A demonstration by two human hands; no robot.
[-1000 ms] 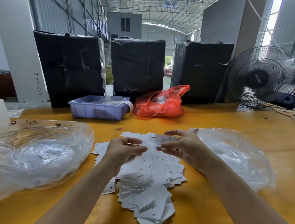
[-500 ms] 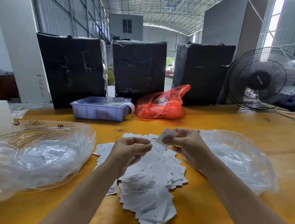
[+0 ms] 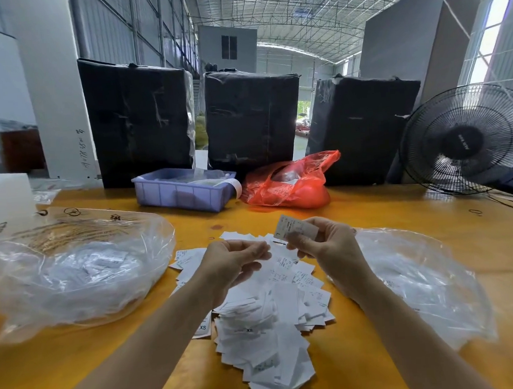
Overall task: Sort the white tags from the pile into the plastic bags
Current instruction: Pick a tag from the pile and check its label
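The white tag (image 3: 295,230) is pinched by its lower edge in the right hand (image 3: 323,244), raised above the pile (image 3: 267,310) on the bench (image 3: 373,215). The left hand (image 3: 236,260) is curled, apparently holding nothing. The tag looks thin, light and floppy, so a fingertip pinch at an edge should suit it, though neighbours may cling.

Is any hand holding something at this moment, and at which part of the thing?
The right hand pinches one white tag by its lower right edge, above the pile. The left hand is curled; whether it holds anything cannot be told.
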